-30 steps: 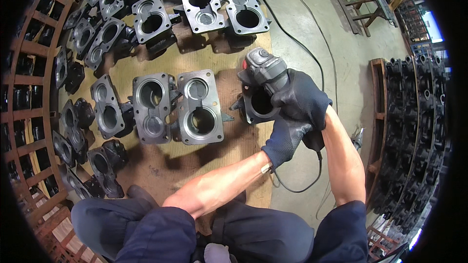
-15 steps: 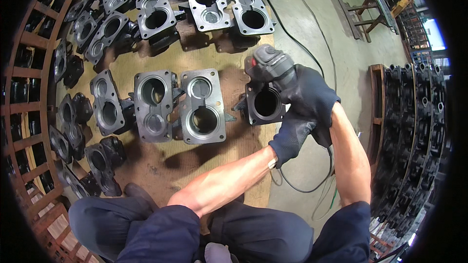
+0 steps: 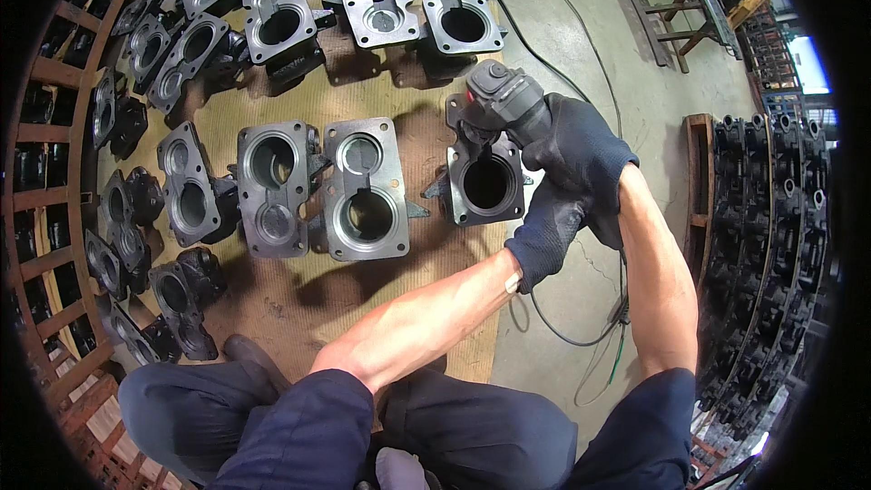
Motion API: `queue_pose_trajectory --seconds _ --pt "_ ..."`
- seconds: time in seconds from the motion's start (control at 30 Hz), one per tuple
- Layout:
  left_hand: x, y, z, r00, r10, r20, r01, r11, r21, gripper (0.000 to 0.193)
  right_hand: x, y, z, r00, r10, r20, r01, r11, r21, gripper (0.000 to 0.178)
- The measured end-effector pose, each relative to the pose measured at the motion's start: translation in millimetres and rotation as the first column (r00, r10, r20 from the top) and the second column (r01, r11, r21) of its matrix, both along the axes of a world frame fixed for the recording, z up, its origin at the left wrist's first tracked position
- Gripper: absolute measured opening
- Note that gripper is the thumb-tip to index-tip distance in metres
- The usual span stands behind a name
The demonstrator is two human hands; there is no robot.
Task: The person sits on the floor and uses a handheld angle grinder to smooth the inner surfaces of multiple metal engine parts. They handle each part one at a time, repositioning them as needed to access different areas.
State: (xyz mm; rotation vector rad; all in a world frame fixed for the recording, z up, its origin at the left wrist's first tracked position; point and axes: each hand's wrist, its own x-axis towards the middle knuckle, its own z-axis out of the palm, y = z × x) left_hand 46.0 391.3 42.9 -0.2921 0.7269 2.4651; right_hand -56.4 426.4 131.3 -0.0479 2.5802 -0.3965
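Both my hands wear dark gloves and grip a black power tool point(image 3: 508, 95) with a red spot, which looks like an angle grinder. My right hand point(image 3: 588, 150) wraps round its body. Lower and nearer, my left hand point(image 3: 550, 225) is closed on the part toward me, its fingers partly hidden. The tool's head lies over the far end of a dark metal casting point(image 3: 461, 207) with a large round bore; whether it touches is hidden. Left of that casting stand two more flanged castings, a brighter one point(image 3: 392, 240) and another point(image 3: 274, 183), with grey machined faces turned up.
Several similar castings point(image 3: 379, 29) stand at the far side and along the left of the brown mat point(image 3: 426, 327). Cables point(image 3: 581, 343) run across the grey floor at right. Stacked dark parts point(image 3: 758, 236) rise at far right, a brown slatted rack point(image 3: 45, 200) at left.
The whole view has shifted slightly, so the castings sit a little further left and up. Against the casting beneath it, the tool has moved slightly toward the far end. Both hands keep their grip.
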Motion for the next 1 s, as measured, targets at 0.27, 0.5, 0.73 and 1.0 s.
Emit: queue_pose_trajectory --seconds 0.27,0.5,0.73,1.0 --pt "6.1 -1.7 -6.5 0.984 0.05 -0.172 -0.06 0.997 -0.057 0.033 -1.0 -2.2 5.5 1.0 0.015 0.02 -0.015 1.0 0.001 0.055" --pt "15.8 2.3 -8.4 0.973 0.006 -0.233 -0.096 0.921 -0.377 0.041 7.8 9.5 -13.5 0.991 0.074 0.11 -0.059 0.99 -0.131 0.052" --pt "18.5 -10.6 10.8 0.983 -0.104 -0.15 0.034 0.91 -0.414 0.029 22.7 29.3 -24.0 0.972 -0.195 0.135 0.229 0.917 -0.326 0.052" --pt "31.0 -23.6 10.7 0.985 -0.069 -0.159 -0.002 0.912 -0.41 0.028 28.1 19.3 -30.3 0.981 -0.128 0.143 0.173 0.914 -0.366 0.049"
